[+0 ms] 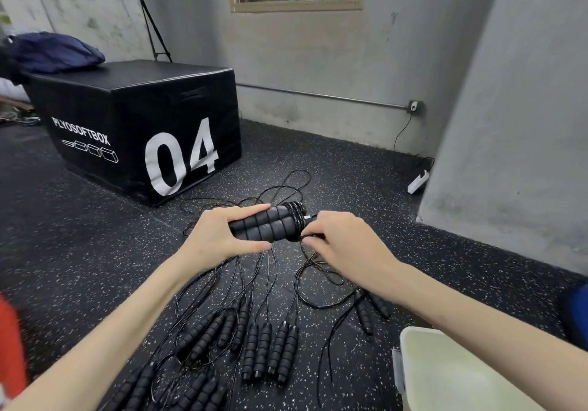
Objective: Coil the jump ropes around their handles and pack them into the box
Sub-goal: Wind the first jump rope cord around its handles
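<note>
My left hand [219,232] grips a pair of black foam jump-rope handles [270,223] held side by side, above the floor. Black rope is wound in a few turns around their right end [295,216]. My right hand [343,242] pinches that rope just beside the coil. Several more black jump ropes [264,347] lie on the floor below, handles in pairs, thin cords tangled toward the far side. The pale box [451,375] stands open at the lower right, near my right forearm.
A black plyo soft box marked 04 [143,130] stands at the left with a dark blue bag [54,50] on it. A grey wall pillar [509,124] rises at the right, with a white power strip [418,183] at its foot. Speckled rubber floor all round.
</note>
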